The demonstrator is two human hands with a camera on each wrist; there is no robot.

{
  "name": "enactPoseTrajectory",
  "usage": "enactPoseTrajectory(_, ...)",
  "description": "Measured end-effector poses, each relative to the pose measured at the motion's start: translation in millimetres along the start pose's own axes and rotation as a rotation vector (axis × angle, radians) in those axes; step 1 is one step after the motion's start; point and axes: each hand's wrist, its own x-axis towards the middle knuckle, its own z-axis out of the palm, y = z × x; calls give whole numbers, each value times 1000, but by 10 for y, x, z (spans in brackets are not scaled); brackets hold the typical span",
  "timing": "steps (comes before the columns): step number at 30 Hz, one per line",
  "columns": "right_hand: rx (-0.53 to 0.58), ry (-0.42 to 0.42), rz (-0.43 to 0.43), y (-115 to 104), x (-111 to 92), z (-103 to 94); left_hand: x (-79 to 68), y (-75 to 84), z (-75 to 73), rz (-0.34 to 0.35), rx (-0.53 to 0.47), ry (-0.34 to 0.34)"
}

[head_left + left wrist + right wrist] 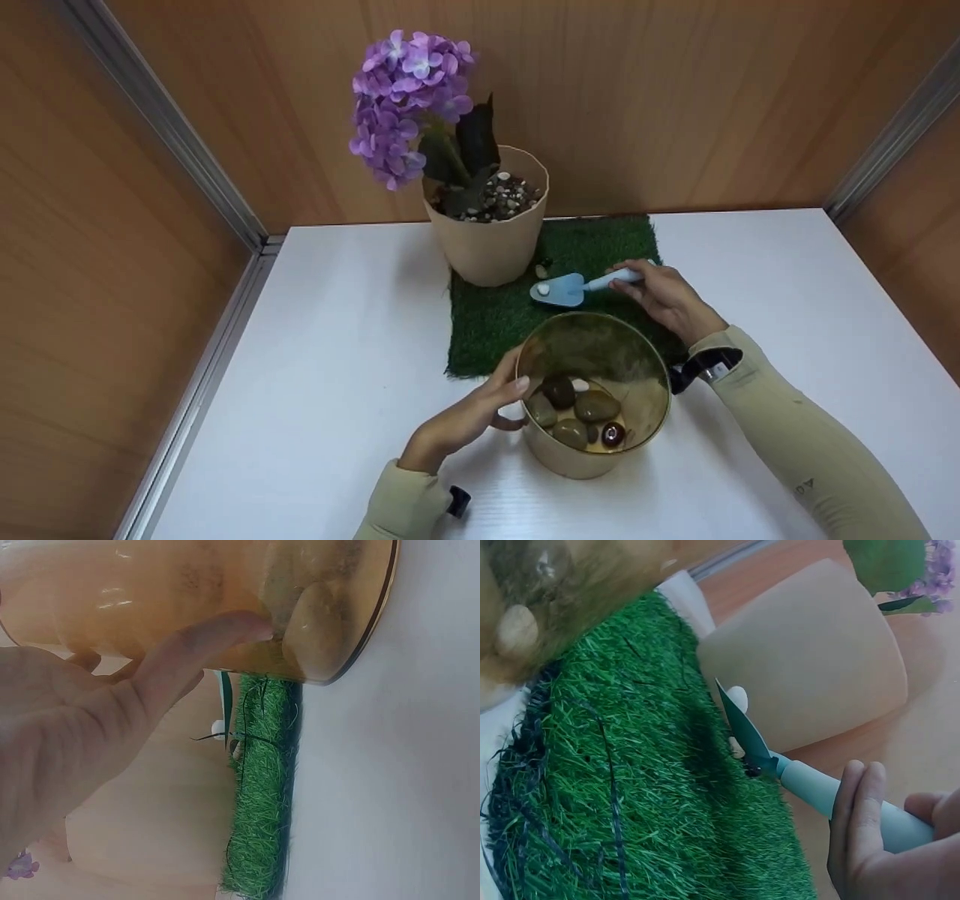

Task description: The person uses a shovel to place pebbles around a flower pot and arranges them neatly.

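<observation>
My right hand (667,296) grips the handle of a small light-blue trowel (564,291), its blade over the turf. One white pebble (543,289) sits on the blade near the tip. My left hand (476,412) holds the left side of an amber glass jar (592,466), thumb at the rim and fingers around the wall. Inside the jar lie several smooth brown and grey stones (597,406) and a small white one. In the left wrist view, a finger (217,634) presses along the jar's wall close to the stones.
A beige pot (491,251) with purple flowers (412,97) and mixed gravel stands at the back of a green turf mat (480,337). Small stones (542,268) lie on the turf beside the pot. Wood panels (637,105) enclose the white table (322,337).
</observation>
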Motion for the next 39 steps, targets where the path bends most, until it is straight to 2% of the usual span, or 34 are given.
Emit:
enactPoseTrajectory(15, 53, 34, 20, 85, 161, 73, 3, 0, 0, -7, -2, -1)
enactPoseTrajectory(21, 27, 43, 24, 117, 178, 74, 0, -17, -9, -1, -10, -9)
enactPoseTrajectory(33, 131, 68, 82, 153, 217, 74, -5, -4, -2, 11, 16, -2)
enactPoseTrajectory(39, 118, 48, 82, 141, 174, 48, -4, -4, 1, 9, 19, -4)
